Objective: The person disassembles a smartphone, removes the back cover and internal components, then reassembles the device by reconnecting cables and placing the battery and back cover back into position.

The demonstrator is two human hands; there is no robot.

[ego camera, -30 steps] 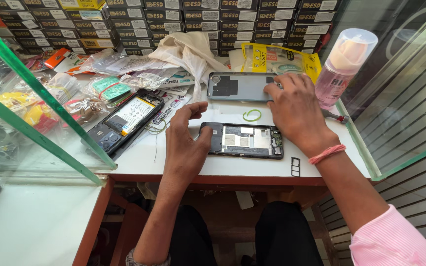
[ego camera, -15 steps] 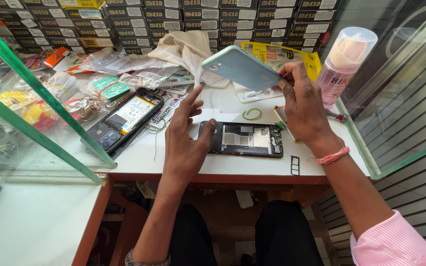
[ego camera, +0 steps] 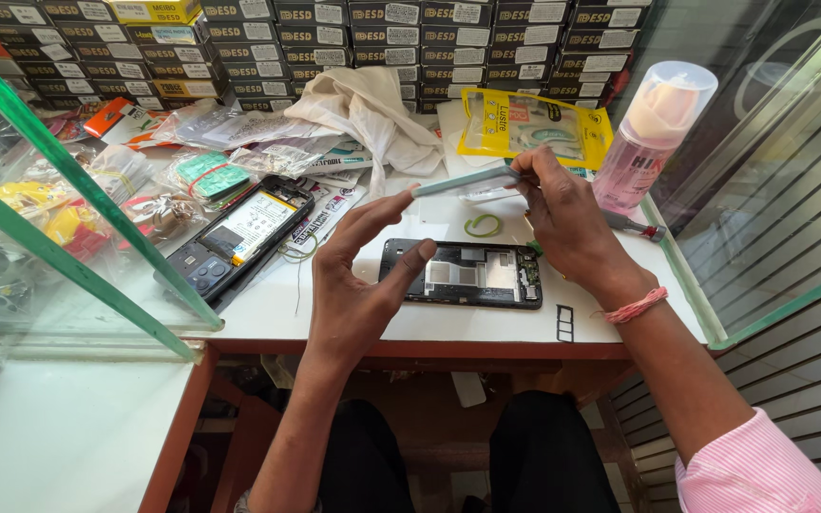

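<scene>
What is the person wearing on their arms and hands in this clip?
Both hands are bare, without gloves or rings that can be seen. The right hand has a pink-red thread band around the wrist, and a pink striped sleeve is pushed up near the elbow. The left hand and forearm show no band; a sleeve edge barely shows at the frame bottom.

Pink spray bottle (ego camera: 646,142) far right beside yellow packet (ego camera: 534,123), white cloth (ego camera: 368,114) heaped before stacked boxes (ego camera: 382,38), second opened phone (ego camera: 235,237) left among plastic bags (ego camera: 211,128), green band (ego camera: 484,225) mid-table, glass panel (ego camera: 68,218) leftmost.
</scene>
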